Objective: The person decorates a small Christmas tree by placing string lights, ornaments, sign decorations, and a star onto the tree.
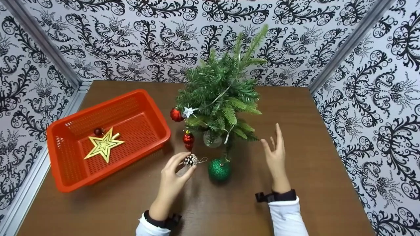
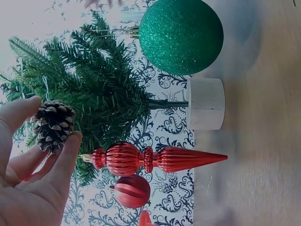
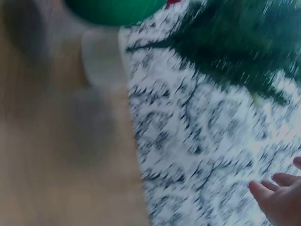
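Observation:
My left hand pinches a pine cone ornament with whitish scale tips and a thin hanging loop, in front of a small artificial Christmas tree. In the left wrist view the pine cone sits between thumb and fingertips. Right of the tree, my right hand is raised with fingers spread and holds nothing. A glittery green ball hangs from the tree's front. On the tree's left side hang a red drop-shaped ornament, a red ball and a silver star.
An orange-red plastic basket stands on the brown table at the left. Inside it lie a gold star and a small dark red ball. The tree stands in a white round base. Patterned walls enclose the table's back and sides.

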`<action>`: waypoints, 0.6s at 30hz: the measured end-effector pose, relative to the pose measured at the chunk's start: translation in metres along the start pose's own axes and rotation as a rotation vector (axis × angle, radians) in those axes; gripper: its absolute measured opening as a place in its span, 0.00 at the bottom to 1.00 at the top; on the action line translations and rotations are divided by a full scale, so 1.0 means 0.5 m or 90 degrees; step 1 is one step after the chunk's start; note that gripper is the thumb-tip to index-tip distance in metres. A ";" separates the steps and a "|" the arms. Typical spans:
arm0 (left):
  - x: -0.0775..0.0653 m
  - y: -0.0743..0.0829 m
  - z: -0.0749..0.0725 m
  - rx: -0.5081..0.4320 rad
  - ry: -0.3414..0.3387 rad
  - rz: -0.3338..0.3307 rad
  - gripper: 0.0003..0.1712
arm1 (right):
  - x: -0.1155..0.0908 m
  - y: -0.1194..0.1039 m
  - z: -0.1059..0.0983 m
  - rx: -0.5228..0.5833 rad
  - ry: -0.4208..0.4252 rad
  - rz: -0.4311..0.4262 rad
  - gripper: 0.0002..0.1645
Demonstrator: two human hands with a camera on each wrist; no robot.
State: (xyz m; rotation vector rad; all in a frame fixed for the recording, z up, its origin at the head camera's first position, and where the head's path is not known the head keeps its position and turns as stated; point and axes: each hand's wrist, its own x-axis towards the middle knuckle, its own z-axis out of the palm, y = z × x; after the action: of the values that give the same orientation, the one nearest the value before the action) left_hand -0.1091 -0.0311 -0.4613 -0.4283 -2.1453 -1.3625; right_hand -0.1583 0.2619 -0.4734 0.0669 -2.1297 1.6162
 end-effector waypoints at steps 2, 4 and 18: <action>0.000 -0.001 -0.002 -0.002 -0.002 -0.003 0.23 | 0.014 0.037 -0.004 0.028 -0.037 0.043 0.41; 0.000 -0.001 -0.003 -0.002 -0.003 -0.005 0.23 | 0.030 0.077 -0.006 0.050 -0.081 0.061 0.42; -0.005 -0.003 -0.007 -0.042 -0.011 -0.033 0.22 | 0.116 0.167 0.061 0.040 -0.439 0.023 0.43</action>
State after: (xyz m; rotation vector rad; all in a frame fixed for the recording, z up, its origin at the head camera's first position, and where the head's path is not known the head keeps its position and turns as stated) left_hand -0.1071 -0.0349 -0.4628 -0.4144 -2.1434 -1.4663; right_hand -0.2460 0.2732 -0.5319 0.7013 -2.5703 1.8657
